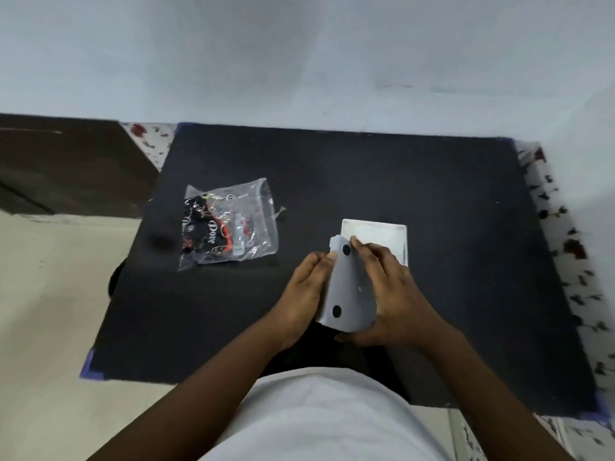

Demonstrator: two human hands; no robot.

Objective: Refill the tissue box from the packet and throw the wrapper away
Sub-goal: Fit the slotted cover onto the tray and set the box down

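A grey tissue box (pixel 347 287) with two black round feet showing is held tilted, underside up, over the black mat (pixel 432 201). My left hand (pixel 304 291) grips its left side and my right hand (pixel 391 291) presses on its right side and top. Just behind the box a flat white panel (pixel 382 232) lies on the mat; whether it is the box's lid or tissues I cannot tell. A crumpled clear plastic wrapper (pixel 229 224) with black and red print lies to the left, apart from both hands.
The mat covers a table with a flowered cloth (pixel 565 227) showing at the right and back left edges. A pale wall stands behind the table. A dark brown piece of furniture (pixel 66 161) sits at the left, above a beige floor (pixel 43 311).
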